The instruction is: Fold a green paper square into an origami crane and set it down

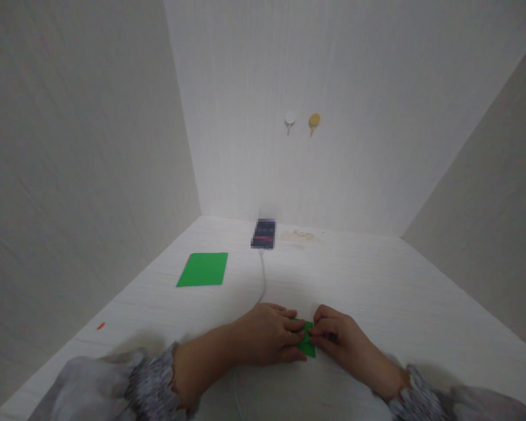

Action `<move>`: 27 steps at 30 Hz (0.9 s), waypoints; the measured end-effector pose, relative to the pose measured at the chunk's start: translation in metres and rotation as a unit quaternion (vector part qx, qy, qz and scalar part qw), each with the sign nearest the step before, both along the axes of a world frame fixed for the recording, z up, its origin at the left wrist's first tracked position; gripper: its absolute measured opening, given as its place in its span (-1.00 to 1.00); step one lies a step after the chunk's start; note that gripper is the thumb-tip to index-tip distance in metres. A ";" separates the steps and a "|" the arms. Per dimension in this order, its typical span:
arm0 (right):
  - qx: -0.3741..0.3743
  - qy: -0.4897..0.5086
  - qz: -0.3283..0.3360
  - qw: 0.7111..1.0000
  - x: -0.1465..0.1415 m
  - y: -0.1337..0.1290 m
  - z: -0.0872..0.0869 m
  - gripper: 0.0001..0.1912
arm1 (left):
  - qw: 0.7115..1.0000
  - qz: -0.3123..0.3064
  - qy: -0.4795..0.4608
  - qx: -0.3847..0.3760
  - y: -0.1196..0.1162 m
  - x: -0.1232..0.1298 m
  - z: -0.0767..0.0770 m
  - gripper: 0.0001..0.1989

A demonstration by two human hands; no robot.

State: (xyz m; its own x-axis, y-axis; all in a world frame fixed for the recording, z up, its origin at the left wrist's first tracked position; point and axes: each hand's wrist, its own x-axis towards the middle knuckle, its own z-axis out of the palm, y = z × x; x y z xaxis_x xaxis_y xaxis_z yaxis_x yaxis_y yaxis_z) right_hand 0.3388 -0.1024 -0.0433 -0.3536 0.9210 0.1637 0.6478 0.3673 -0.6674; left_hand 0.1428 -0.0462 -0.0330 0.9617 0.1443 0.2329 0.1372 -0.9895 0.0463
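Paper (307, 347), a small green piece, lies on the white table (377, 280) close in front of the person, with one hand at either side of it. The left hand (267, 334) lies palm down with its fingers stretched out, covering the left part of the piece; it seems to press rather than grasp. The right hand (341, 332) has thumb and fingers drawn close together at the right edge, in a narrow grip; whether the paper is pinched between the fingertips or only pressed, I cannot tell.

The likeliest trouble, I judge, is a slip: the tabletop looks smooth, so if the left hand lightens, a push from the right fingertips could skid or turn the piece. If both hands bear hard in different directions, so thin a thing could wrinkle or tear. With so much of it hidden beneath the left fingers, an edge out of line could go unnoticed.

The cable (264, 278) is another hazard. It runs from the dark device (263, 234) at the back, passes out of sight behind the left arm and shows again nearer the person, so a sideways sweep of that arm could catch it and tug the device. The larger green sheet (204, 269) lies well apart, beyond the left forearm, and looks at little risk.
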 end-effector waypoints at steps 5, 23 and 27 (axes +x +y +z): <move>-0.002 0.003 -0.002 1.000 -0.001 -0.002 0.002 -0.79 | 1.000 -0.002 0.010 0.009 -0.002 -0.001 0.001 -0.67; 0.003 -0.013 0.014 1.000 0.001 -0.001 0.002 -0.71 | 1.000 -0.025 0.012 -0.013 0.000 -0.004 0.006 -0.74; 0.011 -0.053 0.050 0.997 0.004 -0.004 0.012 -0.72 | 1.000 -0.018 0.014 -0.018 0.000 -0.004 0.006 -0.74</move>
State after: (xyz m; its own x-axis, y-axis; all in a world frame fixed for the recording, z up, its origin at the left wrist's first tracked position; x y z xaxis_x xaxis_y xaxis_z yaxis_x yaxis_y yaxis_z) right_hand 0.3426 -0.1062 -0.0311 -0.4600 0.8768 0.1403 0.6738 0.4476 -0.5879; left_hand 0.1385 -0.0464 -0.0265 0.9725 0.1182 0.2009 0.1042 -0.9914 0.0791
